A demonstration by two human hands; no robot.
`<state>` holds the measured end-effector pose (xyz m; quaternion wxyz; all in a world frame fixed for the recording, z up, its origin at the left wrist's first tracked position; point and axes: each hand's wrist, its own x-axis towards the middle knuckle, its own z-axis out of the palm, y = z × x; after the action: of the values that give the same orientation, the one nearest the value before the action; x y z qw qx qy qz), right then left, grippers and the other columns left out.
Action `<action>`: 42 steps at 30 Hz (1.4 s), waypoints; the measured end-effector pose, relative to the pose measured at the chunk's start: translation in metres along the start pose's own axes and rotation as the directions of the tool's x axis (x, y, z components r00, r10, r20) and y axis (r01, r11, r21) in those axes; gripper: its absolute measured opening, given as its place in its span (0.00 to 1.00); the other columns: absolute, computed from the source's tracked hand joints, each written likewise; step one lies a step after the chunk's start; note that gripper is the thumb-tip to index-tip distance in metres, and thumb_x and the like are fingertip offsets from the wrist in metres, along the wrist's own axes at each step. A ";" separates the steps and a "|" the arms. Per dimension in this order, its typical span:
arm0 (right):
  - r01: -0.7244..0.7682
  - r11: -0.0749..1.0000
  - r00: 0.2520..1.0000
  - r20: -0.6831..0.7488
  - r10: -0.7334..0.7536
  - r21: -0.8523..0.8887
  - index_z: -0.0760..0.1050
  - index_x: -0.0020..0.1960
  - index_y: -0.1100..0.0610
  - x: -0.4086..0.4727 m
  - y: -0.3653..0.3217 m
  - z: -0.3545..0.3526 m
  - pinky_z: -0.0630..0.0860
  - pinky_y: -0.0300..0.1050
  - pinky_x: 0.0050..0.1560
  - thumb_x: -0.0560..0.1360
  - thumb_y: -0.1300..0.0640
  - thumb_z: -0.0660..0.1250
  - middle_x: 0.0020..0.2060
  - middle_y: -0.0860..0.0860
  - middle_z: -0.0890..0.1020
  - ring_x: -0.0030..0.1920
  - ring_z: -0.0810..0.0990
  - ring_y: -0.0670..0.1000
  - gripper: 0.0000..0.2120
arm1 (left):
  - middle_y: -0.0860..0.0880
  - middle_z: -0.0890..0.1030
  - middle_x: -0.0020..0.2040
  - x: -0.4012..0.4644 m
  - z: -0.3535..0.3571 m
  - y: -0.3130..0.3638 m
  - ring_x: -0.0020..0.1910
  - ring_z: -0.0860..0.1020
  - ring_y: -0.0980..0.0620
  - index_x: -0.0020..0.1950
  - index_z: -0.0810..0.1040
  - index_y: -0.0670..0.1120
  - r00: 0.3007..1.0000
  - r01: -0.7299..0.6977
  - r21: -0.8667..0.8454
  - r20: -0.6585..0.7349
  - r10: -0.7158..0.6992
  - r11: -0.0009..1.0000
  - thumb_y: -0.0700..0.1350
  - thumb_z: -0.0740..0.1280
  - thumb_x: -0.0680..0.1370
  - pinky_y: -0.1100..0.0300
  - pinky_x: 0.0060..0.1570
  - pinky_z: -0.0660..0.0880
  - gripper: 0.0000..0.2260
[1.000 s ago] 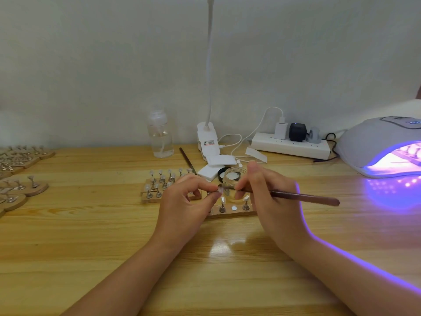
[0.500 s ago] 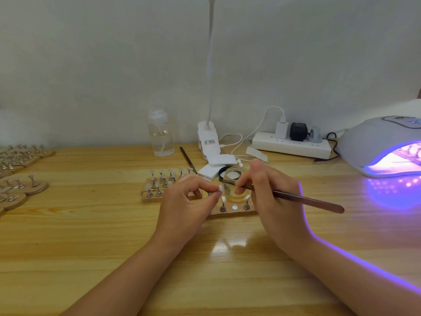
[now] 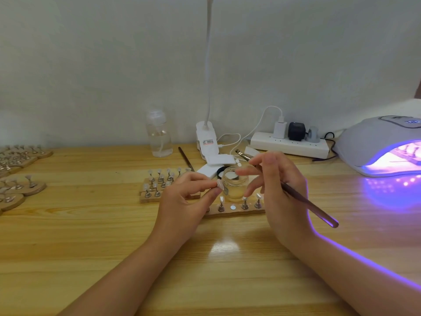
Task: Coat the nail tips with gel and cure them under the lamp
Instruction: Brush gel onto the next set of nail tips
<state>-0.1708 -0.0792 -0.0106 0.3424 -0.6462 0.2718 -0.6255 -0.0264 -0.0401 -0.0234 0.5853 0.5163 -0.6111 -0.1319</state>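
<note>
My left hand [image 3: 185, 199] pinches a small nail tip on its metal stand [image 3: 220, 186] between thumb and fingertips, just left of an open glass gel jar [image 3: 234, 184]. My right hand [image 3: 279, 188] holds a long brown brush [image 3: 307, 202]; its bristle end [image 3: 239, 153] points up and away behind the jar, and the fingers are partly spread. Below the jar lies a wooden holder strip [image 3: 234, 212] with several nail tips on stands. The UV lamp [image 3: 382, 147] glows purple at the right edge.
A second wooden holder [image 3: 157, 185] with several tips sits left of my hands. More holders [image 3: 18, 185] lie at the far left. A clear bottle [image 3: 159, 135], a clip lamp base [image 3: 206, 142], a spare brush [image 3: 185, 158] and a power strip [image 3: 289, 144] line the back.
My right hand has lifted the brush off the nail tip and swung its bristle end up and back. Its fingers have spread. My left hand still pinches the tip.
</note>
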 end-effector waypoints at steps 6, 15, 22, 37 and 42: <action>0.106 0.981 0.987 0.137 -0.083 -0.164 0.71 0.45 0.45 -0.001 0.003 -0.002 0.74 0.31 0.37 0.72 0.43 0.62 0.40 0.44 0.83 0.40 0.81 0.39 0.06 | 0.54 0.82 0.40 0.000 0.000 0.001 0.40 0.78 0.58 0.42 0.81 0.53 1.000 -0.009 -0.013 0.029 0.009 1.000 0.45 0.70 0.67 0.70 0.39 0.72 0.06; 0.290 0.912 0.931 0.307 -0.198 -0.291 0.73 0.49 0.51 -0.001 0.017 -0.004 0.75 0.38 0.53 0.67 0.58 0.75 0.46 0.47 0.81 0.51 0.79 0.44 0.15 | 0.58 0.82 0.42 0.000 -0.002 -0.001 0.40 0.78 0.58 0.39 0.78 0.61 0.996 -0.069 0.030 0.050 0.067 0.997 0.52 0.69 0.65 0.67 0.42 0.71 0.05; 0.313 0.903 0.925 0.310 -0.219 -0.296 0.74 0.47 0.50 -0.001 0.020 -0.004 0.70 0.27 0.52 0.67 0.56 0.72 0.43 0.39 0.78 0.49 0.77 0.38 0.11 | 0.59 0.82 0.40 0.000 -0.001 -0.004 0.39 0.78 0.58 0.40 0.79 0.60 0.996 -0.062 0.028 0.070 0.060 0.998 0.59 0.67 0.65 0.60 0.42 0.74 0.07; 0.421 0.813 0.890 0.358 -0.284 -0.403 0.76 0.43 0.57 0.011 0.031 -0.022 0.72 0.33 0.47 0.68 0.53 0.72 0.39 0.46 0.80 0.43 0.77 0.44 0.09 | 0.58 0.79 0.43 -0.001 0.000 -0.008 0.46 0.75 0.64 0.47 0.74 0.62 0.990 -0.010 0.183 0.142 -0.016 0.983 0.46 0.75 0.66 0.78 0.42 0.64 0.16; 0.430 0.808 0.876 0.404 -0.265 -0.403 0.77 0.43 0.56 0.011 0.034 -0.023 0.73 0.33 0.42 0.67 0.56 0.72 0.39 0.48 0.79 0.41 0.78 0.45 0.07 | 0.58 0.78 0.45 -0.001 -0.001 -0.009 0.47 0.74 0.63 0.49 0.74 0.61 0.985 -0.022 0.202 0.171 -0.013 0.979 0.47 0.76 0.64 0.78 0.43 0.64 0.19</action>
<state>-0.1903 -0.1107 -0.0310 0.0894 -0.8445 0.2326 -0.4740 -0.0217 -0.0429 -0.0310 0.4751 0.5584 -0.6708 -0.1115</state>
